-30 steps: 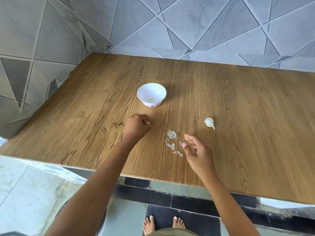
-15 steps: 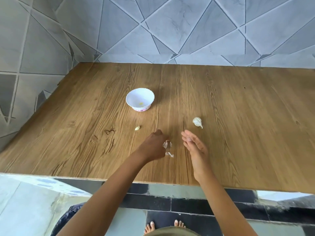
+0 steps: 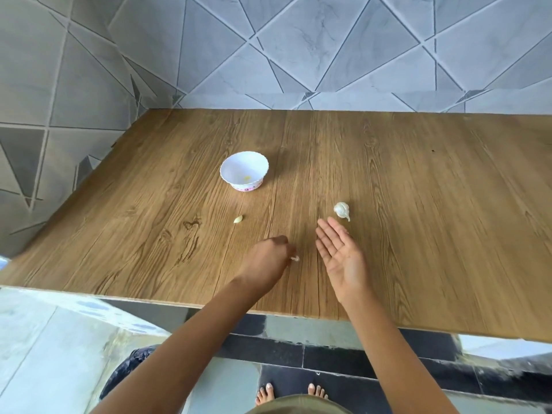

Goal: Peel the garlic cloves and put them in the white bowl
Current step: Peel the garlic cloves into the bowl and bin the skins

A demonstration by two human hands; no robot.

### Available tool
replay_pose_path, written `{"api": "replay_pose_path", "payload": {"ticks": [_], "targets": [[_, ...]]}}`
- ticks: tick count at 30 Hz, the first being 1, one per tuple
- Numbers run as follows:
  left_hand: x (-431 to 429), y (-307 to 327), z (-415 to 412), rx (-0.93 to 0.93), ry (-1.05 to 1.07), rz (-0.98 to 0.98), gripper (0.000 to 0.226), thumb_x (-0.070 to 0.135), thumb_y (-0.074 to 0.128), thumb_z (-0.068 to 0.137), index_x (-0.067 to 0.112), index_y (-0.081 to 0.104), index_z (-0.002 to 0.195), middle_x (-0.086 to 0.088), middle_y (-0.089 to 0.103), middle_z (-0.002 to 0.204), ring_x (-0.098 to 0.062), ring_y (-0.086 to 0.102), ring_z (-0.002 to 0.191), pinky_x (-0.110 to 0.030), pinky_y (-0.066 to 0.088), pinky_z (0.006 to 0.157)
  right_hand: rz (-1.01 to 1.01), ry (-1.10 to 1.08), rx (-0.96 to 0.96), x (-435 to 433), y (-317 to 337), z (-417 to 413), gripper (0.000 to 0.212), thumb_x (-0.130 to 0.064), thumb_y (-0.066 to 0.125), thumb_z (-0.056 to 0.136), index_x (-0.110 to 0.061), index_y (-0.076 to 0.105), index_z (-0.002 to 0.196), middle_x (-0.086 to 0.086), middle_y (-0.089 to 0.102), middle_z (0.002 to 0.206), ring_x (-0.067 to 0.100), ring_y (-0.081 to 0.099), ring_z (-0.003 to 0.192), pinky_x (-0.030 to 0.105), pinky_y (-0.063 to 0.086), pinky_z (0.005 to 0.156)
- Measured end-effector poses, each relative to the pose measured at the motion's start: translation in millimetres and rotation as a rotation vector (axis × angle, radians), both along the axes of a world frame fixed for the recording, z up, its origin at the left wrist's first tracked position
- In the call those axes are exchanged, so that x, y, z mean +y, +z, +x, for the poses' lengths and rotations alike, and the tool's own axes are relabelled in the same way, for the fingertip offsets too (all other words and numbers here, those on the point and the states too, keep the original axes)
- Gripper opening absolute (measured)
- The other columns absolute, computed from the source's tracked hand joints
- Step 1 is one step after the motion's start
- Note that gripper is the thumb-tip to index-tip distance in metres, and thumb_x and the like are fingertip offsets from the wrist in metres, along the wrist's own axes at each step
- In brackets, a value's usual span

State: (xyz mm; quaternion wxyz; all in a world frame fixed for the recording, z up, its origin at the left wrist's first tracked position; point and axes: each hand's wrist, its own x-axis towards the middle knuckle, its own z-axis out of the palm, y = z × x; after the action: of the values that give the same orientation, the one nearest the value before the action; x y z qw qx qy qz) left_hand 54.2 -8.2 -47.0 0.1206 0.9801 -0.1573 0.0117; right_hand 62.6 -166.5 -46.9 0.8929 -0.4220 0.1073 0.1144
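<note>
Left hand (image 3: 267,258) knuckles-up over the wooden table (image 3: 418,204), fingers bunched on a wisp of papery skin (image 3: 295,258) poking out at the fingertips — looks like scraps being gathered, though how much is inside the fist is hidden. Right hand (image 3: 343,255) flat, palm up, fingers spread, holding nothing, just beside the left. Peeled clove (image 3: 238,219) lies bare on the wood, between left hand and white bowl (image 3: 244,170) — not in it. Bowl holds one small yellowish bit. Garlic bulb (image 3: 341,210) just beyond the right fingertips.

Risks, as judged:
- The loose clove gets forgotten, or knocked toward the table edge by a sweeping forearm.
- Light skins slip from the pinch and scatter.
- Skins land in the bowl by mistake.
</note>
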Motion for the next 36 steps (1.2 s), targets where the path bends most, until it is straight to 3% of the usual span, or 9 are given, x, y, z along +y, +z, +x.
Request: {"api": "replay_pose_path", "payload": {"ticks": [6,10,12,17,20,22,26,30,36], "targets": [[3.1,45.7,16.5,0.161,0.128,-0.537,0.011,0.002,0.071,0.079,0.007,0.076,0.088,-0.002,0.073,0.078,0.008,0.056,0.056,-0.006,0.041,0.059,0.222,0.052,0.258,8.4,9.7,7.9,0.036,-0.029,0.037,0.101,-0.005,0.058,0.118,0.012,0.065,0.116,0.022,0.058,0.11,0.037,0.041,0.103],[-16.9,70.0,11.5,0.205,-0.009,-0.484,0.017,0.002,0.069,0.081,0.013,0.076,0.091,0.011,0.069,0.077,0.009,0.059,0.065,-0.005,0.04,0.066,0.342,0.056,0.342,20.1,16.5,10.7,0.047,-0.027,0.038,0.101,-0.001,0.069,0.077,0.007,0.065,0.064,0.014,0.061,0.057,0.023,0.052,0.05],[-26.8,72.3,7.2,0.18,-0.076,-0.406,0.022,-0.002,0.062,0.082,0.011,0.076,0.092,0.002,0.073,0.084,0.0,0.058,0.07,-0.004,0.038,0.068,0.365,0.055,0.343,22.3,15.7,12.3,0.062,-0.019,0.033,0.102,-0.002,0.069,0.055,0.004,0.06,0.051,0.011,0.06,0.045,0.017,0.047,0.042],[-34.2,76.5,5.6,0.113,-0.111,-0.248,0.035,-0.008,0.049,0.084,0.009,0.074,0.101,-0.007,0.073,0.091,-0.012,0.057,0.072,0.0,0.033,0.066,0.453,0.044,0.34,26.2,11.7,14.5,0.043,-0.006,0.039,0.091,0.001,0.073,0.067,0.009,0.067,0.071,0.017,0.068,0.067,0.025,0.054,0.071],[-33.7,71.9,11.8,0.102,-0.055,-0.246,0.03,-0.004,0.052,0.082,0.011,0.074,0.097,-0.007,0.073,0.093,-0.023,0.068,0.083,-0.031,0.053,0.077,0.436,0.007,0.344,29.5,13.3,14.2,0.018,-0.004,0.052,0.076,-0.006,0.065,0.065,0.004,0.064,0.062,0.014,0.063,0.059,0.023,0.046,0.067],[-33.0,70.0,14.6,0.091,-0.012,-0.228,0.025,0.0,0.053,0.08,0.011,0.073,0.09,-0.008,0.072,0.088,-0.026,0.067,0.079,-0.04,0.055,0.071,0.418,0.006,0.368,31.3,15.2,14.6,0.02,-0.003,0.048,0.086,-0.008,0.058,0.07,0.002,0.062,0.06,0.013,0.063,0.054,0.022,0.051,0.053],[-29.7,78.5,15.6,0.063,0.032,-0.287,0.024,-0.002,0.057,0.077,0.012,0.075,0.084,-0.004,0.071,0.085,-0.019,0.066,0.076,-0.035,0.054,0.07,0.495,-0.011,0.377,31.6,16.5,15.8,0.028,-0.005,0.044,0.096,-0.003,0.06,0.074,0.007,0.066,0.064,0.016,0.067,0.055,0.023,0.053,0.046],[2.7,83.8,15.7,0.056,0.158,-0.407,0.028,-0.008,0.053,0.082,0.008,0.075,0.092,-0.001,0.071,0.08,-0.007,0.06,0.067,-0.022,0.052,0.074,0.613,0.024,0.305,27.1,12.4,18.3,0.041,-0.017,0.038,0.1,0.009,0.068,0.09,0.02,0.07,0.094,0.03,0.071,0.083,0.041,0.058,0.076],[34.2,23.3,1.0,0.141,0.265,-0.153,0.033,-0.009,0.048,0.089,0.005,0.069,0.11,-0.009,0.068,0.112,-0.019,0.066,0.092,-0.029,0.053,0.085,0.637,0.02,0.271,14.9,5.2,22.8,0.041,-0.017,0.037,0.1,0.01,0.068,0.096,0.022,0.068,0.106,0.033,0.07,0.091,0.04,0.056,0.081]]}}
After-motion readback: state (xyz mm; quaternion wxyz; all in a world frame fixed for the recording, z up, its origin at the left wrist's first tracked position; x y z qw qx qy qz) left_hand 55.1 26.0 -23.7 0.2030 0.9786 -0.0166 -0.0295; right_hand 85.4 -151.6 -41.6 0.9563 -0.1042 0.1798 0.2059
